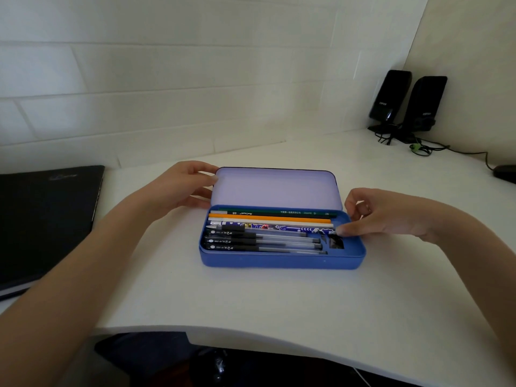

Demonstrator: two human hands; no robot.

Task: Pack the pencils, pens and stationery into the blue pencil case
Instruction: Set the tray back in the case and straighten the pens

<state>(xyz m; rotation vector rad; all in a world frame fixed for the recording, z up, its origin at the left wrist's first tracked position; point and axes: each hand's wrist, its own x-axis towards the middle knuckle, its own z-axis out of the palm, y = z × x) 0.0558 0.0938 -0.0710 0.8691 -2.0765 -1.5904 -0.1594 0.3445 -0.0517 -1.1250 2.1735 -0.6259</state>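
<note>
On white desk (279, 297), open blue pencil case (282, 261) beside tiled wall (167, 79).

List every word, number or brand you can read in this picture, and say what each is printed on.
"6B": on the green pencil at the back of the blue pencil case.
Rest of that pencil's lettering: too small to read.
White print on the black pen caps: blurred, unreadable.
Brand on the two black speakers: too blurred to read with confidence.
Logo on the dark laptop lid: unreadable.
</note>
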